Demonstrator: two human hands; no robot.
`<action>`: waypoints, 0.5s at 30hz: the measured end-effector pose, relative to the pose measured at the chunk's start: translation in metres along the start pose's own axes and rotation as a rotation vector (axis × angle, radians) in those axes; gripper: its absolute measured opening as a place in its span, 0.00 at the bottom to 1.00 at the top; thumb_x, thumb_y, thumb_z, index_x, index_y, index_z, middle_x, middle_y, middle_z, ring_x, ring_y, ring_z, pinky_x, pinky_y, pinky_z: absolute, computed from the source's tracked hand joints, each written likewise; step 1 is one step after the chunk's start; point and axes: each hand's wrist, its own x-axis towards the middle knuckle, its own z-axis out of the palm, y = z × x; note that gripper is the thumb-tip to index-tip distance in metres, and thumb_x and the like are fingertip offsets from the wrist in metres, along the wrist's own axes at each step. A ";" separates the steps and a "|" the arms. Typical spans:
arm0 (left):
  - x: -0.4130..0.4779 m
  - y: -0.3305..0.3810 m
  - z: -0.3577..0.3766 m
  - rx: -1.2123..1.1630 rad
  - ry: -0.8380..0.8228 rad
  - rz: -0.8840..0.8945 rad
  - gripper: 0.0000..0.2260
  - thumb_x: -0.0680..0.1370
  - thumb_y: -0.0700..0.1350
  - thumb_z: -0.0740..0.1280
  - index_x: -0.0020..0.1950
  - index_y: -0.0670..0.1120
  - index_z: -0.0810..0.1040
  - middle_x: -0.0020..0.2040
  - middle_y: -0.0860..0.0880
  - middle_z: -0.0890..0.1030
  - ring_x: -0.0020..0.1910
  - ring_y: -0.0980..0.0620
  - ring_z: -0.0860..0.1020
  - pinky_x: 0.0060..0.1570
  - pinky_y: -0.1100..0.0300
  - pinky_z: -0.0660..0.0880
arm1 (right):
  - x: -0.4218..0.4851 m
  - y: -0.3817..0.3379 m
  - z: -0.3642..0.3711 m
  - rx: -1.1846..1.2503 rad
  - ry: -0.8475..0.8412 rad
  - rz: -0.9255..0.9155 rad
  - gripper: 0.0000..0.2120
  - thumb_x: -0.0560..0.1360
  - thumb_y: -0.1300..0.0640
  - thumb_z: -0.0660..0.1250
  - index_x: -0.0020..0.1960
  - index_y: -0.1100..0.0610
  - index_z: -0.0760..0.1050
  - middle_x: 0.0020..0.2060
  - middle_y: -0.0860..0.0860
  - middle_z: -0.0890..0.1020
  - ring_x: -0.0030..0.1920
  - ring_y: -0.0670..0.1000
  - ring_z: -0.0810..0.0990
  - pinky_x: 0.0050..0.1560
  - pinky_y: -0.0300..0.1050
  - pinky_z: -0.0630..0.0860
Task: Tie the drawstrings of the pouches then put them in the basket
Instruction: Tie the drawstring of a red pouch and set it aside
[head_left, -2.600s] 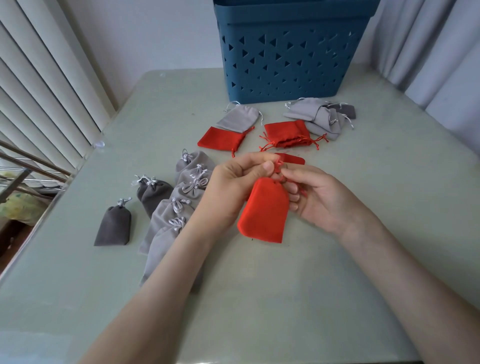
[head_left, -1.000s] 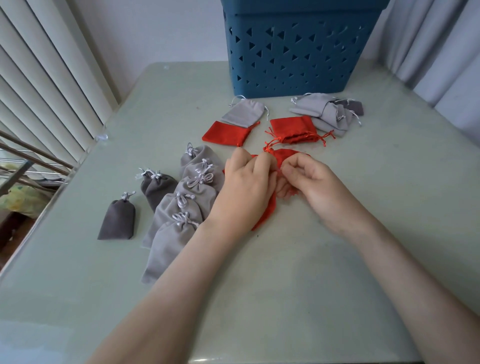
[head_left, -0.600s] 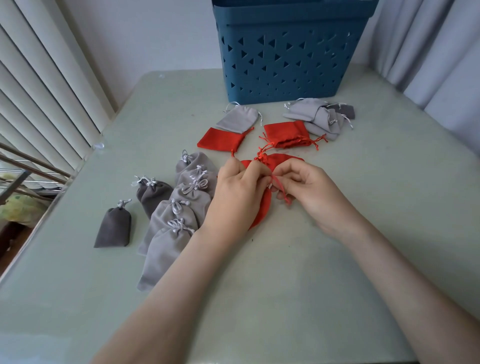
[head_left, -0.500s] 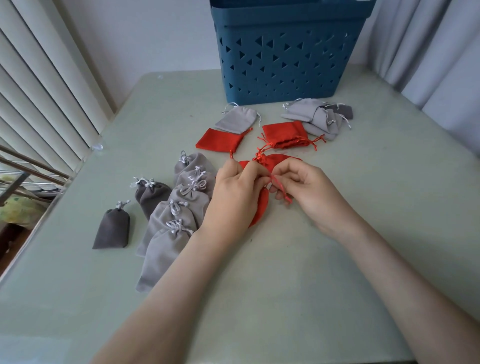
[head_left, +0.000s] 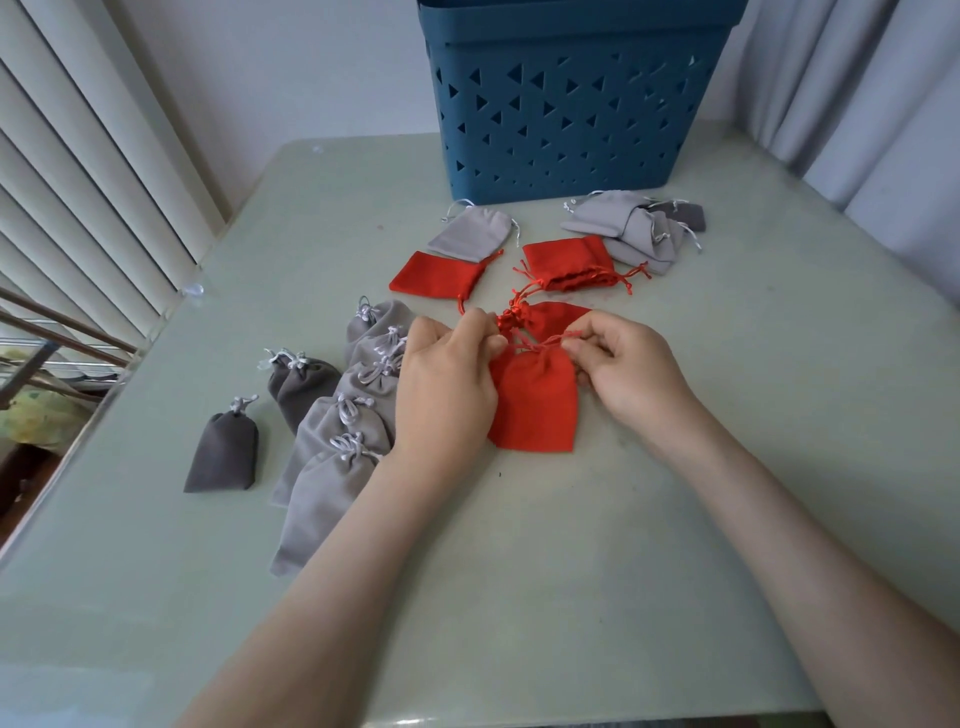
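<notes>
A red pouch (head_left: 535, 400) lies flat on the table between my hands. My left hand (head_left: 447, 384) pinches its red drawstring at the left of the neck. At the right of the neck my right hand (head_left: 623, 364) pinches the other string end. Just behind it lies a second red pouch (head_left: 556, 317) with a knotted neck. The blue basket (head_left: 566, 98) stands at the back of the table. Its inside is hidden.
Several tied grey pouches (head_left: 337, 436) lie in a row left of my left arm, with a dark grey pouch (head_left: 223, 452) further left. In front of the basket lie two red pouches (head_left: 566, 260), a grey pouch (head_left: 470, 234) and a grey pile (head_left: 634, 228). Blinds hang on the left.
The red pouch, which my hands held up earlier and then covered, now lies flat and uncovered. My hands have moved apart, each pulling a string end sideways.
</notes>
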 end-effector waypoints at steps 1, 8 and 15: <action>0.000 0.000 0.000 -0.037 -0.046 -0.033 0.09 0.76 0.42 0.59 0.40 0.40 0.76 0.32 0.51 0.72 0.39 0.48 0.69 0.37 0.61 0.63 | 0.001 0.001 0.000 -0.017 0.015 0.001 0.10 0.76 0.62 0.65 0.39 0.51 0.74 0.33 0.50 0.78 0.35 0.46 0.74 0.40 0.39 0.69; -0.004 -0.016 0.005 0.194 -0.318 0.035 0.16 0.76 0.51 0.53 0.42 0.41 0.74 0.45 0.43 0.80 0.42 0.39 0.75 0.45 0.47 0.72 | 0.006 0.007 -0.007 -0.282 -0.015 -0.128 0.16 0.75 0.59 0.67 0.61 0.49 0.74 0.59 0.46 0.76 0.61 0.52 0.71 0.63 0.47 0.66; -0.005 -0.011 0.008 0.365 -0.434 -0.010 0.13 0.80 0.49 0.60 0.54 0.38 0.70 0.54 0.38 0.77 0.54 0.37 0.73 0.52 0.49 0.66 | 0.006 0.008 0.005 -0.657 -0.106 -0.021 0.25 0.78 0.50 0.60 0.74 0.46 0.59 0.71 0.47 0.66 0.70 0.54 0.61 0.66 0.50 0.57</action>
